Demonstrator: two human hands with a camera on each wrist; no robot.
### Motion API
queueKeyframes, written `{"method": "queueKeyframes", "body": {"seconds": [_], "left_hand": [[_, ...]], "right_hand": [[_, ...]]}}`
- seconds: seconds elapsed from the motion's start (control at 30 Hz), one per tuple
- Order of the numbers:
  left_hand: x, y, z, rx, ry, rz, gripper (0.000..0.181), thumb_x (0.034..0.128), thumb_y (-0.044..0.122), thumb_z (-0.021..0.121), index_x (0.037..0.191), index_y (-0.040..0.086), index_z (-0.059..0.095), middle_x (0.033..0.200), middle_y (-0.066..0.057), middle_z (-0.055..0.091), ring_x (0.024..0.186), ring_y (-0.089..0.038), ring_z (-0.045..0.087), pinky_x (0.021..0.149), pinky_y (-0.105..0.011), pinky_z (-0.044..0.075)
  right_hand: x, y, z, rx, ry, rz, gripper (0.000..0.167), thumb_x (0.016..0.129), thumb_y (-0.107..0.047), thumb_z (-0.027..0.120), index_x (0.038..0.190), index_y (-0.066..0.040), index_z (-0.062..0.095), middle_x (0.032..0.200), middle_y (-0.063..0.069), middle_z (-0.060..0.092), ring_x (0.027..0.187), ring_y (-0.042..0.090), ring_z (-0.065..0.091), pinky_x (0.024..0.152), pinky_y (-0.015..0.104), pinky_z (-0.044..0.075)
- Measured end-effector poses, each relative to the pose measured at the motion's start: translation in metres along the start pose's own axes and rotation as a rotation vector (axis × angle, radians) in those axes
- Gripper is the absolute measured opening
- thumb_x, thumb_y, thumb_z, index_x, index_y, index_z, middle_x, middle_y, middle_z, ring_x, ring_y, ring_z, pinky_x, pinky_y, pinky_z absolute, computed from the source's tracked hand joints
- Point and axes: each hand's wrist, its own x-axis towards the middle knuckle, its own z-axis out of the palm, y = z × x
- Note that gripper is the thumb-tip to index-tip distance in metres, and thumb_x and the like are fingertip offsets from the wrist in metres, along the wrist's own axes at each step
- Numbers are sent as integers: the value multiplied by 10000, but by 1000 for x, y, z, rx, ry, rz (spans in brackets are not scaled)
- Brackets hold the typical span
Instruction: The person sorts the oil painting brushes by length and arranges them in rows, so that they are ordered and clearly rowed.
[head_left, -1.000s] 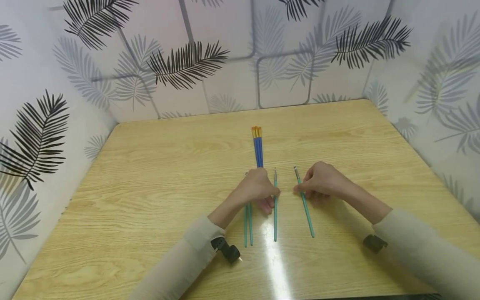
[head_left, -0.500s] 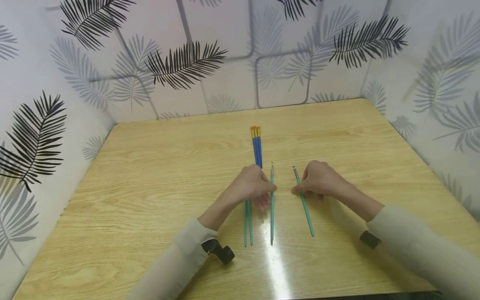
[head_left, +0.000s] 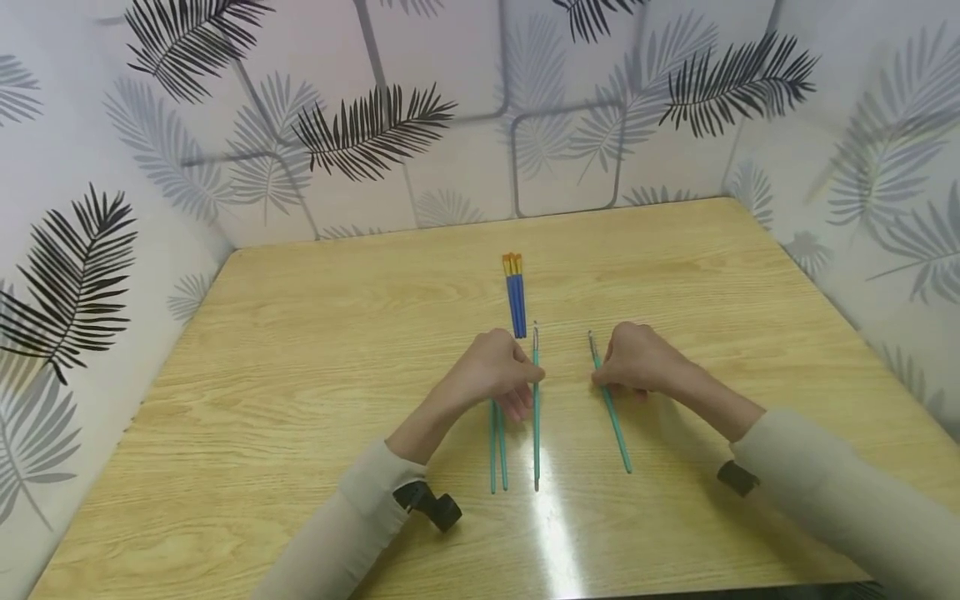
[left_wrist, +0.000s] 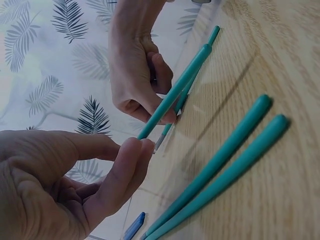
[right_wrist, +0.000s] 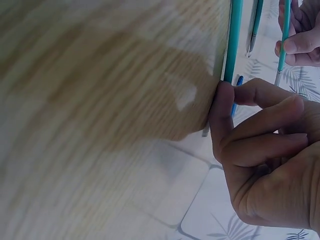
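Note:
My left hand [head_left: 498, 371] pinches a green paintbrush [head_left: 536, 433] between thumb and fingers. In the left wrist view that brush [left_wrist: 177, 87] is held above the tabletop, handle end toward me. To the right, my right hand [head_left: 637, 358] pinches a second green paintbrush [head_left: 617, 429] near its metal ferrule; the right wrist view shows this handle [right_wrist: 233, 45] close along the wood. Two more green paintbrushes [head_left: 502, 458] lie side by side on the table, their upper parts hidden under the left hand in the head view.
Blue paintbrushes [head_left: 516, 300] with orange bristles lie together beyond the left hand. The wooden table [head_left: 300, 375] meets a leaf-patterned wall [head_left: 450, 167] at its back and sides. Its front edge runs along the bottom of the head view.
The left hand has moved left with its green paintbrush, nearer the two lying ones, and the brush now stands off the table. The right hand and its brush have hardly moved.

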Motion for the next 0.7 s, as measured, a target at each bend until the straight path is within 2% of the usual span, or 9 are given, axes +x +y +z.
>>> {"method": "queueKeyframes", "body": {"seconds": [0.13, 0.27, 0.33, 0.4, 0.47, 0.6, 0.7], "left_hand": [[-2, -1, -1, -4, 4, -16, 288, 992, 107, 669, 739, -3, 749, 657, -144, 728, 559, -282, 737, 579, -413, 647], [-4, -2, -5, -26, 6, -8, 247, 991, 102, 659, 796, -15, 755, 672, -150, 731, 567, -290, 740, 593, -433, 649], [-5, -4, -7, -47, 6, 4, 219, 991, 92, 649, 844, -32, 753, 692, -161, 735, 573, -291, 742, 593, -425, 650], [-7, -6, -10, -66, 9, 14, 196, 990, 83, 642, 911, -60, 752, 711, -172, 739, 578, -290, 743, 591, -417, 650], [-8, -8, -13, -79, 14, 11, 199, 994, 85, 642, 972, -85, 744, 730, -180, 743, 585, -289, 745, 588, -404, 650], [-11, -10, -18, -100, 23, -4, 228, 1000, 93, 649, 1054, -116, 723, 748, -188, 744, 589, -289, 745, 588, -410, 649], [-13, -12, -20, -115, 35, -19, 235, 994, 90, 657, 1074, -123, 714, 750, -194, 742, 577, -285, 739, 594, -425, 649]], "right_hand": [[2, 0, 2, 1, -1, 20, 401, 852, -66, 676, 483, -114, 526, 406, -80, 445, 327, 29, 414, 381, 137, 292], [1, 3, 1, 19, -3, 23, 421, 857, -81, 668, 479, -144, 494, 408, -83, 441, 335, 30, 397, 391, 145, 272], [-1, 4, 0, 34, -6, 22, 390, 862, -88, 666, 498, -124, 528, 409, -85, 438, 340, 30, 382, 398, 149, 260], [-2, 4, -1, 58, -15, 21, 355, 866, -91, 663, 529, -105, 552, 422, -86, 443, 347, 28, 368, 404, 151, 257], [-3, 4, -1, 92, -29, 15, 275, 870, -89, 655, 597, -71, 622, 466, -54, 521, 362, 28, 355, 409, 152, 263], [-6, 0, 0, 145, -51, 8, 173, 890, -96, 624, 734, -44, 677, 637, 46, 670, 399, 41, 334, 420, 165, 271], [-8, -6, 1, 176, -60, 1, 147, 917, -117, 609, 838, -23, 690, 730, 75, 700, 410, 45, 325, 421, 174, 278]]}}
